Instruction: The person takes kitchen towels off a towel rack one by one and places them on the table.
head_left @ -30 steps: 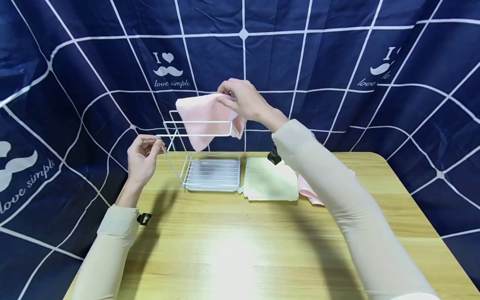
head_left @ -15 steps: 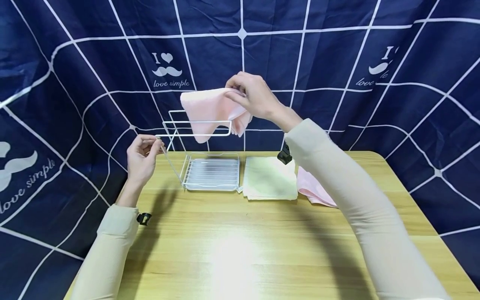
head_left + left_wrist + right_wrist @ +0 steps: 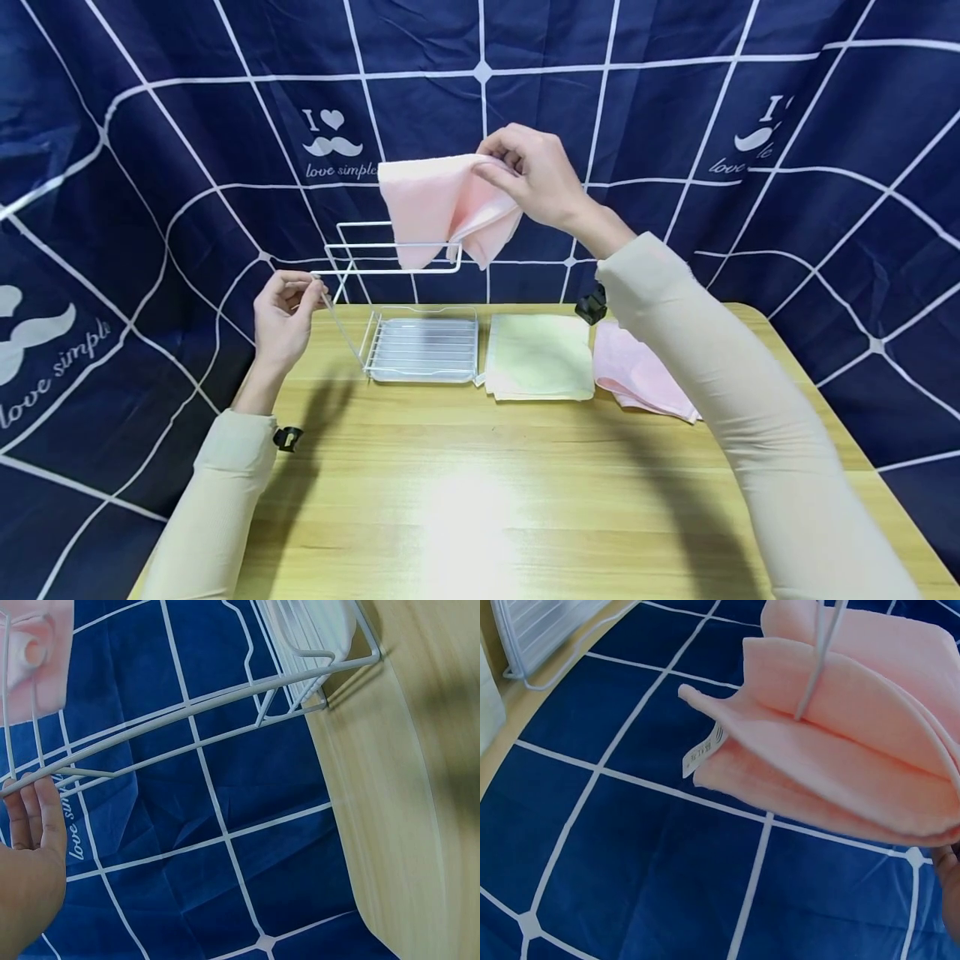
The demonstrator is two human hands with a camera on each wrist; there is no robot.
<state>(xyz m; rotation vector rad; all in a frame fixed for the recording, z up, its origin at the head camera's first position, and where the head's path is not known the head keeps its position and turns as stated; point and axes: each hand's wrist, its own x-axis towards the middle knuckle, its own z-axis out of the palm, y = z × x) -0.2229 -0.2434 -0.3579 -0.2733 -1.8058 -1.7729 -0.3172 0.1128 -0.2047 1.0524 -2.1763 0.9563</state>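
Note:
My left hand [image 3: 283, 323] pinches the upper left corner of a white wire rack [image 3: 390, 272] between thumb and fingers. The left wrist view shows those fingers under the rack's long bar [image 3: 187, 712]. Thumb and fingers of my right hand [image 3: 542, 179] grip a folded pink towel [image 3: 420, 200] along its top edge. It hangs over the rack's upper bars, its lower end dipping behind the front ones. In the right wrist view, a wire end reaches in between the towel's layers, and a white label [image 3: 705, 750] sticks out. Most of my right hand is out of that view.
A pale tray [image 3: 423, 367] lies at the rack's base. Right of it, a folded pale green cloth [image 3: 538, 358] and another pink cloth [image 3: 641, 379] lie on the wooden table [image 3: 420, 467]. A dark blue curtain [image 3: 547, 100] hangs close behind.
My right hand has moved up and to the right, drawing the pink towel along, so it hangs less far below the rack's upper bars. My left hand stays where it was.

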